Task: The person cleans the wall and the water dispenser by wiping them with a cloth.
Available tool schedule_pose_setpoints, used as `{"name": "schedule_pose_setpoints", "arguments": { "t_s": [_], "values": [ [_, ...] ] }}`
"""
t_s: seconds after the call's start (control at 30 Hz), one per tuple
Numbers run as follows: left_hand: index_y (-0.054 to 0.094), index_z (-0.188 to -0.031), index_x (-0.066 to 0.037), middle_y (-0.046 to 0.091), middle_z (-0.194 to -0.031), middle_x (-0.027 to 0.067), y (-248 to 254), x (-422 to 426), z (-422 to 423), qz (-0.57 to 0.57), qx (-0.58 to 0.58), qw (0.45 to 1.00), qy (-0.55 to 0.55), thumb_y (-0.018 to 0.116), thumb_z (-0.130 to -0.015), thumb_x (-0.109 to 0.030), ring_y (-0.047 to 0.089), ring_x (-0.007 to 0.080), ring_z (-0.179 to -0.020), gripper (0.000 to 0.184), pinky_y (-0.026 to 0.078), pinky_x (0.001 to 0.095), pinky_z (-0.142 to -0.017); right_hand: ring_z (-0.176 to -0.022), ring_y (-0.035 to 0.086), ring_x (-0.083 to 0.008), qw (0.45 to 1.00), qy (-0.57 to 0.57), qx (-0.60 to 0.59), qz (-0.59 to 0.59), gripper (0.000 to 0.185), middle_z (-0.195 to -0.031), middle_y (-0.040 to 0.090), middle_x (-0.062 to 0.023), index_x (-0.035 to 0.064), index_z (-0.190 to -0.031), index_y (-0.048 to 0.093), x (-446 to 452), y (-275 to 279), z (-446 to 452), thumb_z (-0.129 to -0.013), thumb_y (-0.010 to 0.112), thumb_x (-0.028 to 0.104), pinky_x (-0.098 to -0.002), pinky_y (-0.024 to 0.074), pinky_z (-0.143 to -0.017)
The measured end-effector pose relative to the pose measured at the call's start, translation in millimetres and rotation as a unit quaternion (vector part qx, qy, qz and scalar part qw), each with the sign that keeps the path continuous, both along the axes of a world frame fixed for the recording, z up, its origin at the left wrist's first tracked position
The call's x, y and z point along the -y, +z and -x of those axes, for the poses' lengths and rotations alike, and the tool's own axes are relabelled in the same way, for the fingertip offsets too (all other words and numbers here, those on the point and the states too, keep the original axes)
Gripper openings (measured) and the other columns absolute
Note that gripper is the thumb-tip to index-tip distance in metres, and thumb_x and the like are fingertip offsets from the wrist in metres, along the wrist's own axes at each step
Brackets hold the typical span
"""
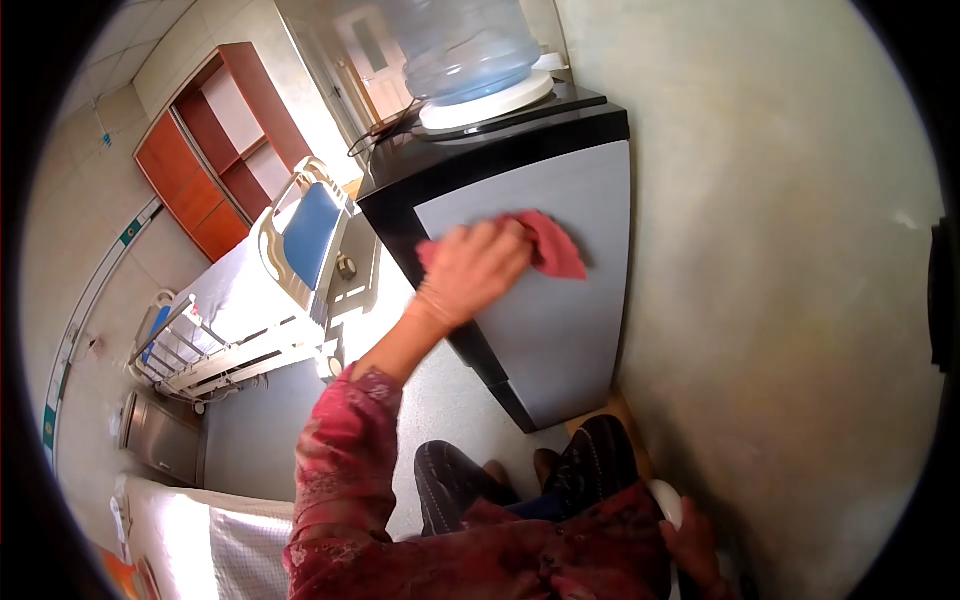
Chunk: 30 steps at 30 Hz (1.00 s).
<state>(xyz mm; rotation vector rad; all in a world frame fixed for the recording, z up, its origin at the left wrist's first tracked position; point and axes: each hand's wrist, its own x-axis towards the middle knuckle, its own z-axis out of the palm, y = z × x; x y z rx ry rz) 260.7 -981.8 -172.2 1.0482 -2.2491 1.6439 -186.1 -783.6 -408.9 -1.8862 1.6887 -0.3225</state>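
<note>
My left hand (478, 265) is closed on a red cloth (555, 247) and presses it against the grey front panel of a water dispenser (560, 340). The cloth spreads out on both sides of my fingers, which are slightly blurred. Low at the right, my right hand (692, 545) is partly in view beside my body, its fingers curled against a white rounded object (666, 502). Most of that object is hidden, so its kind cannot be told. A blue water bottle (470, 55) sits upside down on the dispenser's black top.
A hospital bed (235, 300) with a blue-panelled end stands at the left, before an orange-red cabinet (215, 150). The wall (770, 300) rises close on the right. A sheet-covered bed (245, 545) is at the lower left. A black cable (375, 135) lies by the dispenser's top.
</note>
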Motion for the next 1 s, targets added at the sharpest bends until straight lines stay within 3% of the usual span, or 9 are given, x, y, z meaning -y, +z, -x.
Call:
{"name": "schedule_pose_setpoints", "arguments": {
  "t_s": [0.2, 0.33, 0.57, 0.7, 0.87, 0.93, 1.0],
  "values": [
    [0.073, -0.108, -0.016, 0.068, -0.115, 0.0014, 72, -30, -41, 0.143, -0.156, 0.977, 0.028, 0.075, -0.076, -0.014, 0.061, 0.0232, -0.102, 0.032, 0.047, 0.0364, -0.082, -0.088, 0.065, -0.0532, 1.0, -0.012, -0.013, -0.025, 0.048, -0.091, 0.068, -0.0314, 0.0023, -0.118, 0.053, 0, 0, -3, -0.083, 0.074, 0.028, -0.0596, 0.0528, -0.075],
    [0.071, -0.111, -0.009, 0.069, -0.114, 0.0056, 80, -24, -32, 0.064, -0.212, 0.975, 0.035, 0.077, -0.076, -0.007, 0.062, 0.0277, -0.102, 0.036, 0.048, 0.0388, -0.085, -0.087, 0.065, -0.0528, 0.999, -0.018, -0.026, 0.0, 0.047, -0.091, 0.068, -0.0303, 0.0027, -0.116, 0.053, -2, -29, 6, -0.083, 0.074, 0.029, -0.0592, 0.0531, -0.075],
    [0.07, -0.106, -0.005, 0.072, -0.107, 0.0097, 101, 19, 17, -0.054, -0.211, 0.976, -0.009, 0.074, -0.077, -0.003, 0.064, 0.0299, -0.098, 0.03, 0.051, 0.0402, -0.087, -0.084, 0.065, -0.0511, 1.0, -0.011, -0.021, -0.008, 0.043, -0.087, 0.067, -0.0275, 0.0026, -0.108, 0.052, 3, -8, 2, -0.082, 0.075, 0.029, -0.0588, 0.0524, -0.075],
    [0.067, -0.096, -0.012, 0.069, -0.096, 0.0025, 100, 58, 53, -0.001, -0.156, 0.987, -0.046, 0.071, -0.073, -0.008, 0.062, 0.0242, -0.089, 0.023, 0.051, 0.0374, -0.076, -0.084, 0.066, -0.0492, 1.0, 0.005, -0.019, -0.017, 0.045, -0.091, 0.068, -0.0261, 0.0028, -0.106, 0.052, 5, -11, 4, -0.081, 0.076, 0.032, -0.0578, 0.0517, -0.075],
    [0.066, -0.093, -0.013, 0.069, -0.095, 0.0015, 91, 106, 97, 0.019, -0.155, 0.985, -0.08, 0.069, -0.076, -0.01, 0.061, 0.0233, -0.087, 0.018, 0.051, 0.0364, -0.072, -0.084, 0.066, -0.0482, 0.999, 0.005, -0.025, 0.026, 0.047, -0.092, 0.068, -0.0252, 0.0029, -0.106, 0.052, 5, -32, 13, -0.081, 0.076, 0.034, -0.057, 0.0515, -0.073],
    [0.065, -0.094, -0.012, 0.069, -0.095, 0.0029, 85, 126, 121, 0.033, -0.205, 0.966, -0.153, 0.07, -0.075, -0.007, 0.061, 0.0259, -0.087, 0.02, 0.051, 0.0379, -0.073, -0.084, 0.066, -0.0487, 1.0, 0.005, -0.027, -0.009, 0.047, -0.091, 0.068, -0.025, 0.0033, -0.107, 0.052, 8, -17, 10, -0.08, 0.077, 0.034, -0.0575, 0.0514, -0.074],
    [0.068, -0.109, -0.008, 0.07, -0.105, 0.0091, 73, 134, 153, -0.012, -0.296, 0.937, -0.186, 0.072, -0.078, -0.002, 0.063, 0.0325, -0.093, 0.032, 0.052, 0.042, -0.083, -0.084, 0.066, -0.0488, 1.0, 0.004, -0.019, -0.007, 0.047, -0.091, 0.068, -0.025, 0.0034, -0.107, 0.052, 8, -18, 12, -0.08, 0.077, 0.034, -0.0575, 0.0516, -0.074]
  ]
}}
